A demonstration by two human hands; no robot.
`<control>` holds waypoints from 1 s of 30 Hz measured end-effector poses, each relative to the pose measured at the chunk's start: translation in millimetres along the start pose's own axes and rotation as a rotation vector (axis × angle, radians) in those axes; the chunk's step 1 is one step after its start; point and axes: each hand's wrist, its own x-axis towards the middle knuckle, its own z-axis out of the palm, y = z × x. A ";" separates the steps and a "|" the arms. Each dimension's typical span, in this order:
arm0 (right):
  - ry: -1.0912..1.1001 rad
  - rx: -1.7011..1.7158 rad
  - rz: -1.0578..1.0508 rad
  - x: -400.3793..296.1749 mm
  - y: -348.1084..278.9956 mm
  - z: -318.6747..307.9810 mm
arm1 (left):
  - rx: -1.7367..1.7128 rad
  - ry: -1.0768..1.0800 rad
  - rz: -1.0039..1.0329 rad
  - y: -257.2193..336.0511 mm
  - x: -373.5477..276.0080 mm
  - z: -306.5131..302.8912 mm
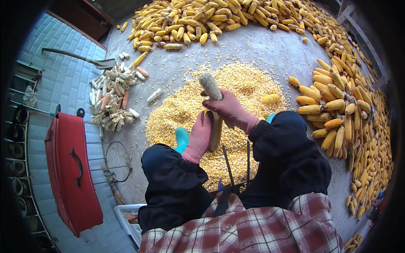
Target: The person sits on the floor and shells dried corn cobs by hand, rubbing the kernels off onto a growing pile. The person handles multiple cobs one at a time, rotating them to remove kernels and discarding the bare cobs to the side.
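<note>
My right hand (228,109), in a pink glove, grips a pale, bare corn cob (209,85) whose upper end sticks out above the fist. Against it, my left hand (202,132), also gloved in pink, is wrapped around a blurred, elongated piece (215,132), likely another cob; its lower end points down towards my lap. Both hands touch over a wide heap of loose corn kernels (177,107) on the concrete floor. One yellow ear of corn (270,99) lies on the kernels to the right. Two dark, narrow bars (228,166) rise below the hands.
Ears of corn (190,22) are piled at the back, with a bundled heap (335,104) at right. Stripped cobs and husks (110,95) lie left, near a shovel (106,64). A red suitcase (72,170), a wire hoop (129,167) and a white crate (125,215) stand at left.
</note>
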 end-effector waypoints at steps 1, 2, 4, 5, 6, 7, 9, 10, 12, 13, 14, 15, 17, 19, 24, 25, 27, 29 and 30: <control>0.089 0.012 -0.010 -1.2 6.6 -3.4 | -0.164 -0.096 -0.167 26.6 -4.1 3.8; 0.202 -0.117 -0.060 2.2 9.9 -9.7 | -0.326 -0.193 -0.336 55.3 -9.7 4.7; 0.291 -0.241 -0.167 5.7 4.8 -10.1 | -0.547 -0.267 -0.565 72.2 -12.7 0.1; 0.250 -0.082 -0.076 6.1 -4.8 -11.1 | -0.653 -0.302 -0.670 73.3 -9.5 -5.0; 0.196 0.076 0.018 6.0 -15.3 -12.6 | -0.796 -0.392 -0.711 64.7 -5.3 -13.4; 0.138 0.235 0.116 6.6 -21.1 -14.4 | -0.940 -0.478 -0.750 57.3 -2.2 -21.0; 0.008 0.221 0.175 2.2 -27.4 -24.2 | -0.993 -0.572 -0.668 50.7 -2.3 -26.8; -0.041 0.229 0.169 -2.2 -31.0 -25.4 | -1.019 -0.625 -0.627 51.0 -1.9 -27.0; -0.048 0.189 0.139 -5.7 -35.9 -19.8 | -0.789 -0.442 -0.625 58.1 -6.1 -21.4; -0.025 0.147 0.114 -6.0 -33.9 -20.0 | -0.673 -0.359 -0.625 64.2 -8.8 -16.2; -0.003 0.105 0.090 -5.7 -30.1 -20.6 | -0.558 -0.341 -0.523 71.0 -11.6 -12.8; 0.017 0.063 0.066 -6.1 -28.7 -21.1 | -0.516 -0.334 -0.460 71.3 -12.8 -10.9; 0.012 0.077 0.074 -8.3 -28.7 -22.3 | -0.531 -0.344 -0.468 76.0 -12.7 -10.7; 0.007 0.120 0.052 -9.6 -29.6 -15.8 | -0.458 -0.312 -0.353 61.6 -8.7 -8.1; -0.044 0.082 0.075 -12.2 -29.9 -11.6 | -0.407 -0.294 -0.365 60.8 -9.1 -7.0; -0.049 0.058 0.078 -11.9 -29.8 -13.0 | -0.428 -0.293 -0.386 61.0 -9.8 -7.2; -0.026 0.079 0.063 -13.6 -31.5 -10.9 | -0.469 -0.291 -0.427 61.4 -10.6 -7.2; 0.001 0.083 0.054 -15.3 -31.7 -10.1 | -0.459 -0.300 -0.417 60.9 -9.9 -6.0; 0.014 0.077 0.053 -15.3 -30.8 -9.7 | -0.455 -0.302 -0.410 60.4 -9.7 -6.0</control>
